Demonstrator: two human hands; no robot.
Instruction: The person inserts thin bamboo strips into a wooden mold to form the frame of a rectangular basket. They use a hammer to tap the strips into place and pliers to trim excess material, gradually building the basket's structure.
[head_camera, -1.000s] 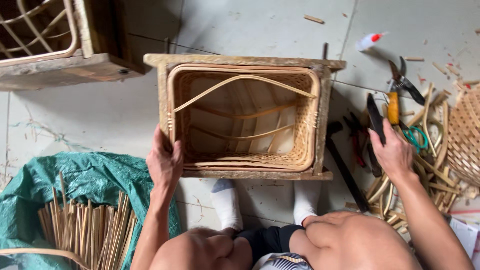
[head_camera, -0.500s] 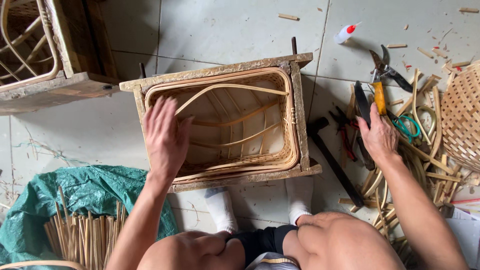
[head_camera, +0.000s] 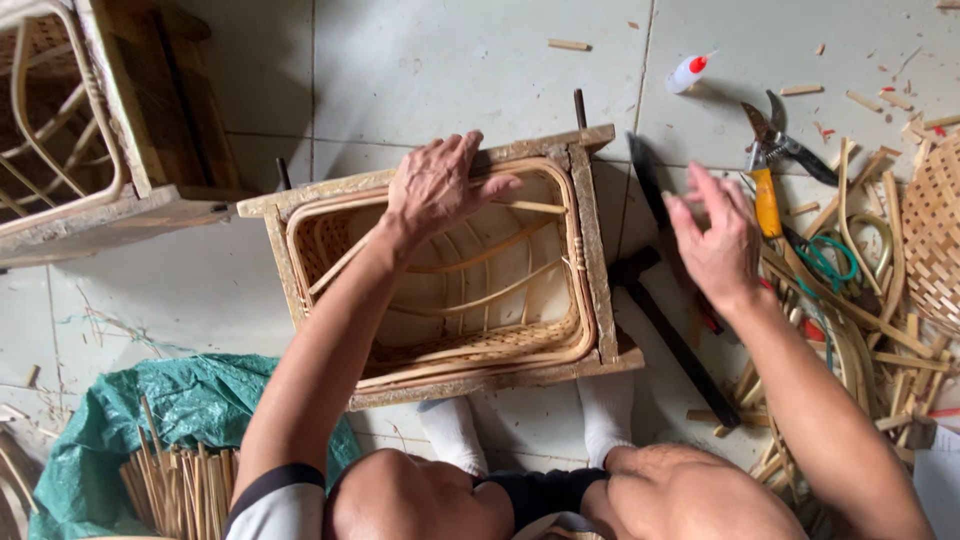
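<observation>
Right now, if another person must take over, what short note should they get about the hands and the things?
Left hand: open, resting on the far rim of the wooden frame.
Right hand: open, holding nothing, over the dark tool beside the frame.
Basket: sits inside the frame, partly woven, ribs showing.
Pruners and cane pieces: on the floor to the right.
Done: basket walls. Left: its open ribs.

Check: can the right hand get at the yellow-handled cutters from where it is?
Probably yes. The right hand hovers open beside the yellow-handled cutters, which lie exposed on the floor tiles; nothing covers them. The dark-handled blade lies to the other side of the hand.
</observation>
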